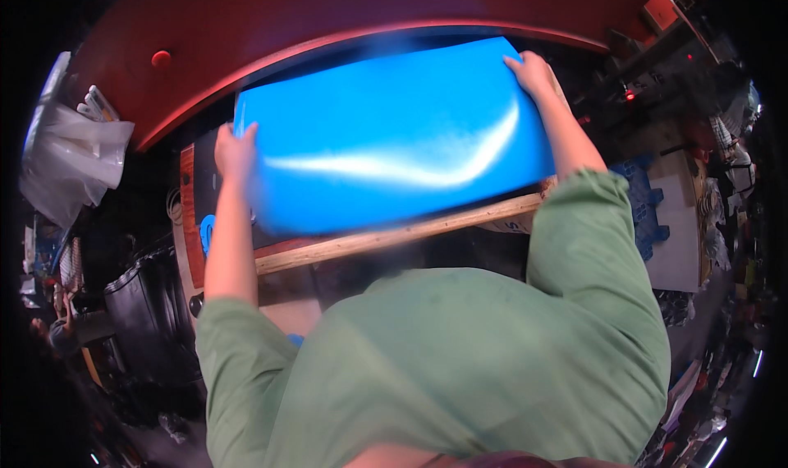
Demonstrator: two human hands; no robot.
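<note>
A large, glossy blue sheet (369,115) spans the space in front of me, bending along its near side, where a bright reflection runs across it. My left hand (235,152) grips its left edge, thumb on the upper face and the other fingers mostly hidden; this hand is a little blurred. At the far right corner, my right hand (532,72) pinches the edge, with the thumb lying over the top. The sheet is tilted above a bench with a wooden front edge (394,240) and covers most of it.
A red machine body (345,12) with a round red button (161,59) rises behind the sheet. Clear plastic bags (78,160) hang at the left, above a black bag-lined bin (152,312). Blue plastic parts (644,209) stand at the right. Another person (61,332) is far left.
</note>
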